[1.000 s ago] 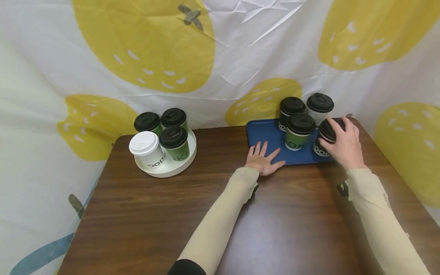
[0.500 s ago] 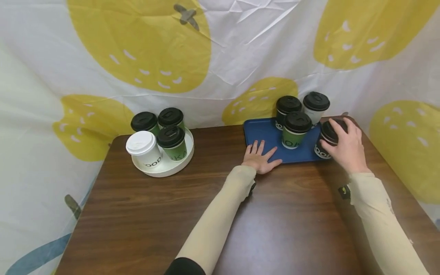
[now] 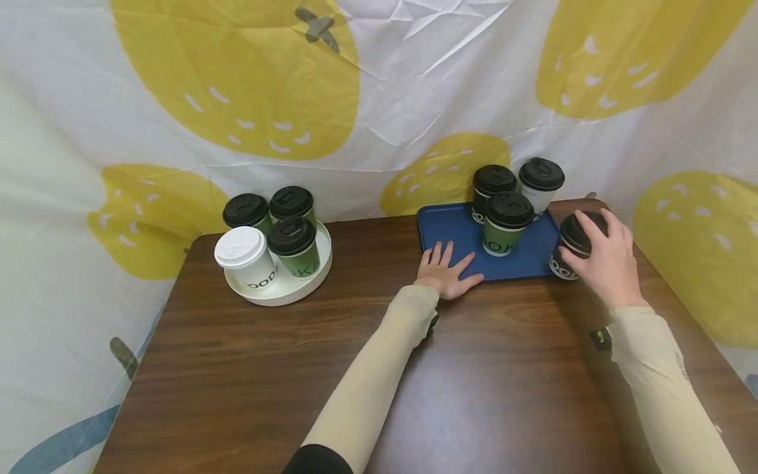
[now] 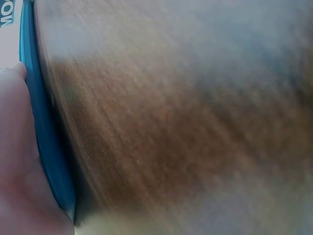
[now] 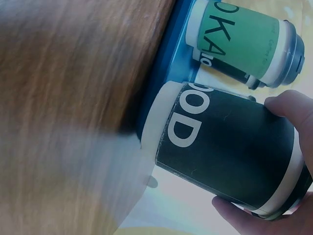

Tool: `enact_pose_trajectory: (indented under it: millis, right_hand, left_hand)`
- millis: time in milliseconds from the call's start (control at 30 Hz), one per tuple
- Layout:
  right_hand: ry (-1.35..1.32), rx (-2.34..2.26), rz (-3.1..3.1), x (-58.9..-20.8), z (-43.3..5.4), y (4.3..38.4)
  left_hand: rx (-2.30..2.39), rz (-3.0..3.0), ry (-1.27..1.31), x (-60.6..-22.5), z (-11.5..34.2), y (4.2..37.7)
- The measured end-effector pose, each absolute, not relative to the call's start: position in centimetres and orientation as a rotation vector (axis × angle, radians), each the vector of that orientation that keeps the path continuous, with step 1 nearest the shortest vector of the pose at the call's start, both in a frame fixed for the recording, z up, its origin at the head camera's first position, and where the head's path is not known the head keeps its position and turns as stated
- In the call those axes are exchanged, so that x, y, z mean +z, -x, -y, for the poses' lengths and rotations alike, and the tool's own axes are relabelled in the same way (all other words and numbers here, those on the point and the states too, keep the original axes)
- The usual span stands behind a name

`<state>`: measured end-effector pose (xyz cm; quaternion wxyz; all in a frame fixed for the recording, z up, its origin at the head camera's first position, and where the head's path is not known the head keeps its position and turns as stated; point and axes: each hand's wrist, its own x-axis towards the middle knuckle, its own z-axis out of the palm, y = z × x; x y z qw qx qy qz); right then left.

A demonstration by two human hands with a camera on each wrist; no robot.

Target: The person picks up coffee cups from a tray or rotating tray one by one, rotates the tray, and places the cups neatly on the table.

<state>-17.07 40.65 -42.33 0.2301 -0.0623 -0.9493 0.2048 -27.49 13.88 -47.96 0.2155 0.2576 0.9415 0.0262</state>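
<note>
The person's right hand (image 3: 610, 266) grips a black cup (image 5: 230, 147) around its lid, thumb and fingers curled in; I can't tell whether its base touches anything. The left hand (image 3: 445, 276) lies with fingers spread wide on a blue tray (image 3: 447, 227). The tray bears a green cup (image 3: 502, 238), a dark cup (image 3: 493, 181) and a white cup (image 3: 540, 191). The gripped cup sits under the right fingers, at the tray's right end. Well to the left, a round white dish (image 3: 324, 260) holds four lidded cups (image 3: 299, 253).
</note>
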Motion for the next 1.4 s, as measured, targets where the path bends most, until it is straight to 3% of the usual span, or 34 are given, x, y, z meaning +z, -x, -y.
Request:
enact_pose_trajectory:
  millis: [633, 1400]
  right_hand:
    - [0.245, 0.560, 2.580, -42.8, -43.6, 13.9]
    - [0.298, 0.539, 2.591, -43.9, -45.8, 12.3]
  left_hand:
    - [0.029, -2.595, -0.711, -49.9, -14.5, 29.1]
    - [0.019, -2.606, -0.722, -49.3, -14.6, 28.7]
